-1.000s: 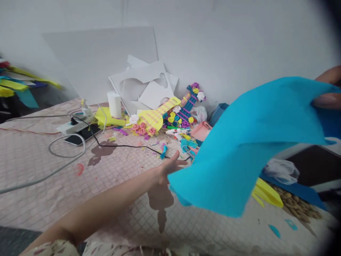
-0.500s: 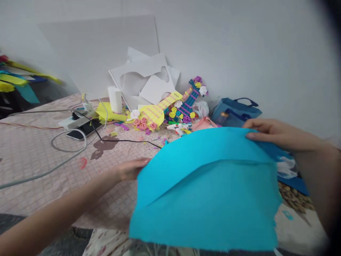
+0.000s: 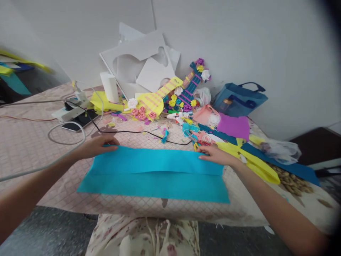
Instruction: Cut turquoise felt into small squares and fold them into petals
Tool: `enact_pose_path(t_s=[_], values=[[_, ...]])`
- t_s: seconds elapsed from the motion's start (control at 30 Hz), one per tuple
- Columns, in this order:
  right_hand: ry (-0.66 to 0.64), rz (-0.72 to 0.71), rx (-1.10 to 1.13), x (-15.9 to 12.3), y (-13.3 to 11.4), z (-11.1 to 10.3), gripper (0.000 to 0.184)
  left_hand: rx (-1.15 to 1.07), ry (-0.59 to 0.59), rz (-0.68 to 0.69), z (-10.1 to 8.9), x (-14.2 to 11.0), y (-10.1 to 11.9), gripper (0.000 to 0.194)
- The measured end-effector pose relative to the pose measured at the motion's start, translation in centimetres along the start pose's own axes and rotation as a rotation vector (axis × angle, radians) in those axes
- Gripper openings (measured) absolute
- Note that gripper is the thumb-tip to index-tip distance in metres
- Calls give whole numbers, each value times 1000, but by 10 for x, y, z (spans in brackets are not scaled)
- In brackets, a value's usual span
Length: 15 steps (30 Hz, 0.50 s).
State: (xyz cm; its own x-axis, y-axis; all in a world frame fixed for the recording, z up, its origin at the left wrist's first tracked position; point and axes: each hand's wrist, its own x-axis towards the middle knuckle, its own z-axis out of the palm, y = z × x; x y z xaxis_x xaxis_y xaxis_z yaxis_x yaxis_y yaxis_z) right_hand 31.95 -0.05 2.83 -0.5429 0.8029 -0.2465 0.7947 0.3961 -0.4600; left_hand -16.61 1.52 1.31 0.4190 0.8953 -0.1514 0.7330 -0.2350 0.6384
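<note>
A turquoise sheet of crepe paper (image 3: 157, 183) lies across the front of the table, its far part folded over toward me so a long crease edge runs side to side. At its far left corner, my left hand (image 3: 102, 145) pinches the folded edge between thumb and fingers. My right hand (image 3: 213, 154) holds the same edge near the far right corner, fingers on top. Just beyond that hand lie yellow paper (image 3: 249, 161) and small coloured scraps.
Behind the sheet are a yellow paper guitar (image 3: 153, 101), a blue paper guitar (image 3: 190, 87), a glue gun (image 3: 181, 115) and a black cord (image 3: 128, 131). A power strip (image 3: 68, 112) and phone (image 3: 80, 121) are left. Peanuts (image 3: 290, 181) and a blue bag (image 3: 238, 97) are right.
The turquoise paper has come down from the air onto the table, its fold now lying flatter. Both hands moved with it, my left to the left and my right lower and to the left.
</note>
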Motion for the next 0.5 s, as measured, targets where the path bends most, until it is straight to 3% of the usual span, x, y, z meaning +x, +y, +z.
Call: enact_pose_path(t_s=[0.17, 0.23, 0.33, 0.5], values=[[340, -2, -150, -18, -7, 22, 22, 230, 279, 125, 15, -15, 8, 31], [405, -33, -194, -31, -13, 31, 24, 266, 317, 206, 24, -26, 12, 27], [358, -52, -208, -51, -21, 47, 31, 283, 238, 279, 36, -43, 11, 32], [361, -22, -280, -66, -15, 74, 37, 286, 149, 246, 49, -55, -1, 33]])
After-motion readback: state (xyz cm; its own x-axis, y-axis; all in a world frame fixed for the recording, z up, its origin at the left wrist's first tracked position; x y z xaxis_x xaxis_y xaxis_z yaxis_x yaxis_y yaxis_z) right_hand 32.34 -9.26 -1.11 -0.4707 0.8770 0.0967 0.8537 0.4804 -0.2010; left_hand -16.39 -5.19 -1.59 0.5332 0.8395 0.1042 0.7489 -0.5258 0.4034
